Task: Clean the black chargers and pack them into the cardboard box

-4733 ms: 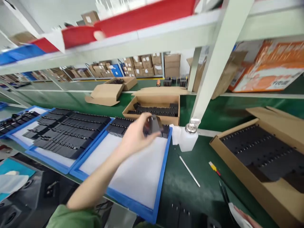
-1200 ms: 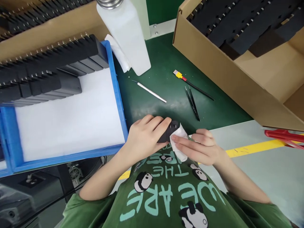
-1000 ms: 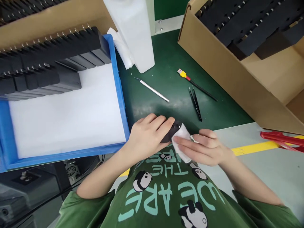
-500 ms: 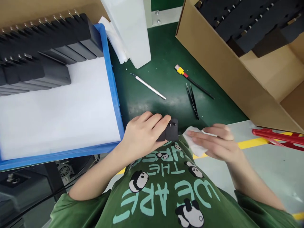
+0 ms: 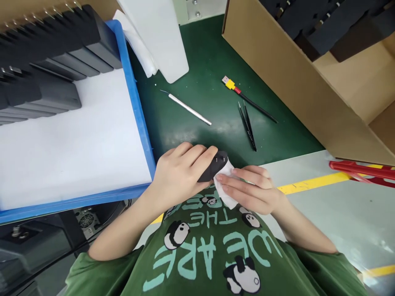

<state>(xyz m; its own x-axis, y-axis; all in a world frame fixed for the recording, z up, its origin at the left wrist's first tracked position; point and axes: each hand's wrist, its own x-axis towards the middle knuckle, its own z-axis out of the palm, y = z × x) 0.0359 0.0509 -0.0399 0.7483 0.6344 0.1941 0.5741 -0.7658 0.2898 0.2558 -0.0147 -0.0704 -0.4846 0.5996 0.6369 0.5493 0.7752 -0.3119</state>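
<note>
A black power adapter (image 5: 207,172) with metal prongs is gripped by my left hand (image 5: 180,170), whose fingers wrap over its top. My right hand (image 5: 254,189) pinches a white wipe (image 5: 224,193) and presses it against the adapter's right end, below the prongs. Part of the adapter is hidden under my left fingers and the wipe. On the green table above my hands lie a silver pen-like tool with a thin tip (image 5: 189,109), black tweezers (image 5: 247,127) and a short black cable with a yellow USB plug (image 5: 249,100).
At the left stands a blue tray (image 5: 140,123), lined in white, with rows of black adapters (image 5: 89,45). A cardboard box (image 5: 286,82) with more black units is at the right. A white container (image 5: 160,41) and folded white wipes (image 5: 137,45) sit at the back. Something red (image 5: 358,170) is under the box.
My right hand has moved left, bringing the wipe onto the adapter. The adapter has tilted slightly in my left hand. The whole view has shifted a little.
</note>
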